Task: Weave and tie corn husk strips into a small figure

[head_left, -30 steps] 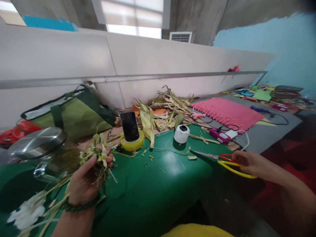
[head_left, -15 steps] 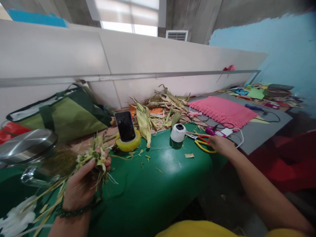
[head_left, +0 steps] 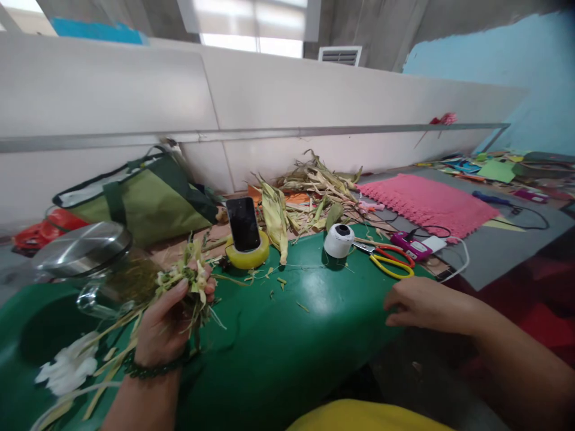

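On the left, my left hand (head_left: pixel 173 314) is closed around a ragged bundle of corn husk strips (head_left: pixel 193 278), its trimmed ends sticking out above the thumb. Over the front edge of the green table (head_left: pixel 287 335), my right hand (head_left: pixel 420 305) hangs with fingers curled and bunched; whatever they may pinch is hidden. Scissors (head_left: pixel 392 261) with red and yellow handles lie just beyond that hand, apart from it. A white spool-like object (head_left: pixel 339 241) stands by their blades, with thin thread (head_left: pixel 300 265) running leftward. Small husk scraps (head_left: pixel 281 281) dot the table.
A phone (head_left: pixel 243 224) leans on a yellow tape roll (head_left: pixel 247 256). Behind lie dried corn husks (head_left: pixel 318 185). To the left are a lidded glass jug (head_left: pixel 130 281), a green bag (head_left: pixel 157 200) and white fluff (head_left: pixel 72 365). A pink cloth (head_left: pixel 431 203) and cables lie right.
My right hand has left the scissors and come toward the table's front edge. A husk scrap near the white spool-like object is gone from the table. My left hand keeps its hold.
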